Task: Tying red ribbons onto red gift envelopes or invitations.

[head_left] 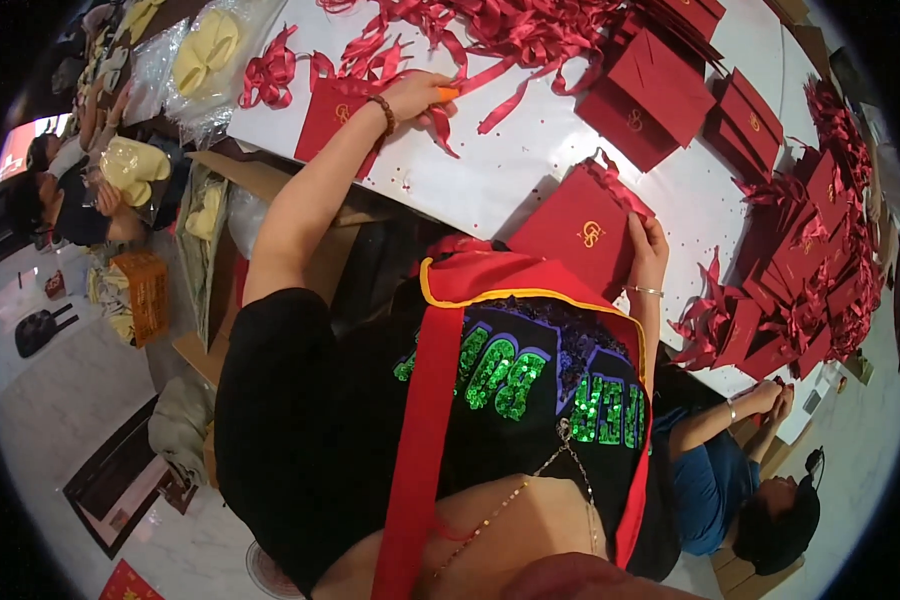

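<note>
Over the far left part of the white table (510,170), my left hand (417,97) is closed on a red satin ribbon (485,75), with an orange cover on one finger. A red paper gift bag (340,108) lies partly under that wrist. My right hand (649,245) grips the right edge of another red gift bag (577,232) with a gold emblem, held tilted at the table's near edge against my red apron (510,275). A ribbon (618,186) is at this bag's top, beside my right fingers.
Loose red ribbons (530,25) are heaped at the far side. Several gift bags stand at the far right, one (645,100) nearest; more ribboned bags (800,260) pile up on the right. A co-worker (725,470) works at lower right; another person (80,205) handles yellow wrapped items at left.
</note>
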A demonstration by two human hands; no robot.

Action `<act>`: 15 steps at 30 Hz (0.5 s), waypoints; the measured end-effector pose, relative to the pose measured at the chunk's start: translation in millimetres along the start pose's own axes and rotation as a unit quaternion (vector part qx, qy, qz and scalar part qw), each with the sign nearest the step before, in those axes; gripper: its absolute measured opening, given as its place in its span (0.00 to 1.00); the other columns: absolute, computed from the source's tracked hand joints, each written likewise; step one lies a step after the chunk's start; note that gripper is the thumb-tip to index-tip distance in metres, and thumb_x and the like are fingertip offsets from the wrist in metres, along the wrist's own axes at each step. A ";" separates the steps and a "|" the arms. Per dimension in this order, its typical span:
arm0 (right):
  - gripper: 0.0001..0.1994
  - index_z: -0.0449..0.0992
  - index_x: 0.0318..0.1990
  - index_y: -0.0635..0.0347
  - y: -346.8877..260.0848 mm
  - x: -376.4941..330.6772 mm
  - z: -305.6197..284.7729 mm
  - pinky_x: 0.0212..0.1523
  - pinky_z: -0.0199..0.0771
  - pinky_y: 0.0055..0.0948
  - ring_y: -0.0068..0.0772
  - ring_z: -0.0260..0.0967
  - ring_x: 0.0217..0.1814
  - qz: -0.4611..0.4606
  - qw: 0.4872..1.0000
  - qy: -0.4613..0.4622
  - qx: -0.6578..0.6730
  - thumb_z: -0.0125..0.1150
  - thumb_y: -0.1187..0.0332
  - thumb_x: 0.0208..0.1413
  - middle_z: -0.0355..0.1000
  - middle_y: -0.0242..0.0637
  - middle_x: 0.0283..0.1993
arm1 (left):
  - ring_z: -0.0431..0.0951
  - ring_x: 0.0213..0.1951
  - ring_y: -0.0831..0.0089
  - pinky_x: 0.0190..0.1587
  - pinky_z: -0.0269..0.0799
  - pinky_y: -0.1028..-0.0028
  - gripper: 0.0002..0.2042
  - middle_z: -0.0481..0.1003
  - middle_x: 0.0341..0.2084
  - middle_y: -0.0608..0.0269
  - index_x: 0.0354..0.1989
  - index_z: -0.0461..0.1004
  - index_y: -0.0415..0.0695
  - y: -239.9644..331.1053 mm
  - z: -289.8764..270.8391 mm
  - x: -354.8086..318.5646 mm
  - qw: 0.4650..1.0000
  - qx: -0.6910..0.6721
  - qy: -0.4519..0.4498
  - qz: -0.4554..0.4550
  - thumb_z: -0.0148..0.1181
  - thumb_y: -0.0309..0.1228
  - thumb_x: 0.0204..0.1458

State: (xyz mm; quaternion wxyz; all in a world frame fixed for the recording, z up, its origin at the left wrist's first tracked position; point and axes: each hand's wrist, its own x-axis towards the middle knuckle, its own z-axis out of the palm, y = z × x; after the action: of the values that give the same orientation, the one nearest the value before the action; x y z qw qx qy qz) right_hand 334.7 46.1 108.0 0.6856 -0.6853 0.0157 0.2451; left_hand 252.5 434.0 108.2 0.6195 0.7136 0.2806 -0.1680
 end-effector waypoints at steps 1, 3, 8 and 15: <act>0.04 0.71 0.30 0.60 1.1 0.7 -1.3 0.33 0.59 0.14 0.13 0.60 0.31 0.003 1.000 0.001 -0.001 0.57 0.70 0.52 0.67 0.24 0.29 | 0.69 0.25 0.87 0.22 0.63 0.86 0.21 0.74 0.29 0.66 0.53 0.62 0.39 -1.7 -1.9 -1.2 1.000 0.014 0.004 0.023 0.52 0.34 0.51; 0.04 0.72 0.30 0.60 4.8 3.5 -1.6 0.33 0.60 0.14 0.13 0.60 0.31 -0.013 1.000 -0.006 -0.014 0.56 0.70 0.52 0.67 0.24 0.29 | 0.70 0.27 0.86 0.23 0.64 0.86 0.24 0.74 0.30 0.65 0.55 0.59 0.39 -14.9 -3.1 -1.8 0.996 0.043 0.053 0.049 0.53 0.33 0.50; 0.05 0.72 0.31 0.61 0.6 1.9 -4.3 0.33 0.60 0.13 0.13 0.60 0.31 -0.016 1.000 -0.010 -0.010 0.56 0.70 0.52 0.68 0.25 0.30 | 0.71 0.33 0.85 0.25 0.65 0.86 0.22 0.72 0.38 0.63 0.54 0.60 0.41 -8.8 4.4 -5.6 0.998 -0.025 0.032 0.039 0.54 0.29 0.49; 0.05 0.72 0.32 0.61 3.1 3.8 -3.3 0.34 0.60 0.14 0.14 0.61 0.32 -0.026 1.000 -0.009 -0.012 0.56 0.69 0.53 0.68 0.25 0.30 | 0.70 0.40 0.60 0.43 0.63 0.58 0.23 0.70 0.42 0.57 0.48 0.68 0.47 -6.0 33.4 -13.3 0.857 0.409 0.244 0.195 0.60 0.39 0.40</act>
State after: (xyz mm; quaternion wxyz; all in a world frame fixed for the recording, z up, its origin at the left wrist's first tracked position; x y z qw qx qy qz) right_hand 338.0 44.0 103.5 0.6839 -0.6911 -0.0115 0.2335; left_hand 242.0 399.3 105.4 0.2034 0.9610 0.1840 0.0356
